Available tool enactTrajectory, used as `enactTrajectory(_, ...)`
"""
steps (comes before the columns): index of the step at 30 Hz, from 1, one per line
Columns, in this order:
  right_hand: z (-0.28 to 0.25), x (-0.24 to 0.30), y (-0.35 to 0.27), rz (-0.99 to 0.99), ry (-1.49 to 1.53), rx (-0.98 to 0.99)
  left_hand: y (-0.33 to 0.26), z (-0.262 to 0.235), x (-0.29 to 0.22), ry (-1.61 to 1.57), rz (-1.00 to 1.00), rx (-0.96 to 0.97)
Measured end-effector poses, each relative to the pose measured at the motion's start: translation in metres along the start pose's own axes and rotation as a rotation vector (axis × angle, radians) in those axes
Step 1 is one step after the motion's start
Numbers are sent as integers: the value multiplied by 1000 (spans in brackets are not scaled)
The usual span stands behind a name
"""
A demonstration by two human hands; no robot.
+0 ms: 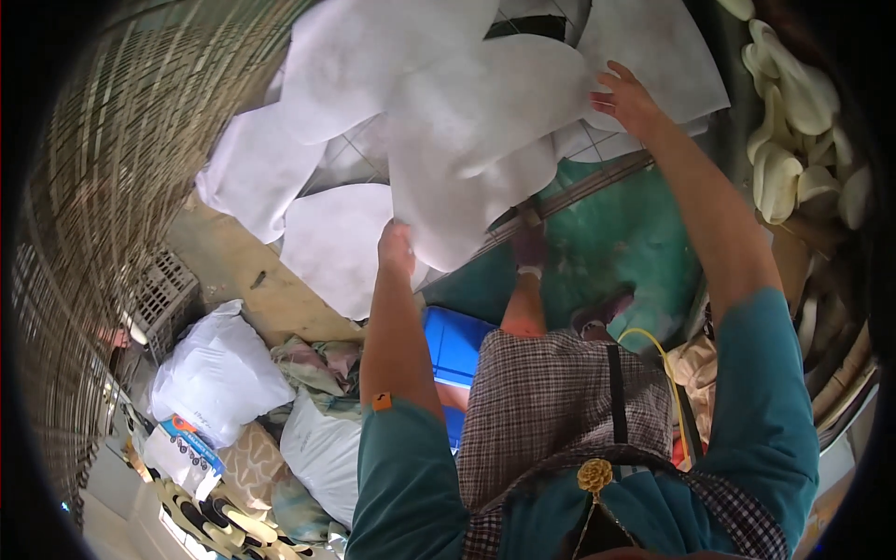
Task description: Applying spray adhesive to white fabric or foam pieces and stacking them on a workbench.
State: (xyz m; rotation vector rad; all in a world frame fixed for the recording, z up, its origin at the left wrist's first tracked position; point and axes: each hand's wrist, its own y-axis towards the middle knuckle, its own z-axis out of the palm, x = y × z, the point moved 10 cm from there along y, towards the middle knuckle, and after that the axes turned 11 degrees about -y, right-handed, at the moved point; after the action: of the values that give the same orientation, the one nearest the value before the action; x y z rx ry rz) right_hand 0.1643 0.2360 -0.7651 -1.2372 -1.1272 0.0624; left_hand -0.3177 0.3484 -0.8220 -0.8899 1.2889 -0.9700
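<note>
Large white sheet pieces with rounded edges, of a thin material I cannot name, overlap at the top middle. My left hand (397, 250) is closed on the lower left edge of one white sheet (467, 140), which hangs toward me. The fingers of my right hand (627, 101) are apart beside that sheet's right end, and the hand holds nothing that I can see. Beyond it lies another white sheet (653, 56). Further white pieces (341, 233) are spread to the left, over a wire grid (350, 154).
A woven bamboo screen (140, 121) bounds the left, with a plastic crate (159, 294) and a stuffed white bag (219, 373) nearby. A blue plastic stool or box (453, 345) stands by my legs. Cream foam-like shapes (793, 103) hang at the right. The floor below is green (616, 233).
</note>
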Motion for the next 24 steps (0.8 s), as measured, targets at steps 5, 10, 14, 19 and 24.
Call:
enactTrajectory(5, -23, -38, -19, -40, -249, -82, -21, -63, 21, 296, -151, -509)
enactTrajectory(10, -83, -133, -105, 49, -194, 15, -82, 22, -95, -192, 345, -55)
enactTrajectory(14, -130, -183, -199, 182, -277, 68, -260, 159, -294, -563, 770, 792)
enactTrajectory(19, -146, -176, -282, 244, -190, -39, -366, 224, -352, -1039, 609, 817)
enactTrajectory(24, -188, -156, -344, 153, -71, -120, -333, 199, -286, -1057, 643, 717)
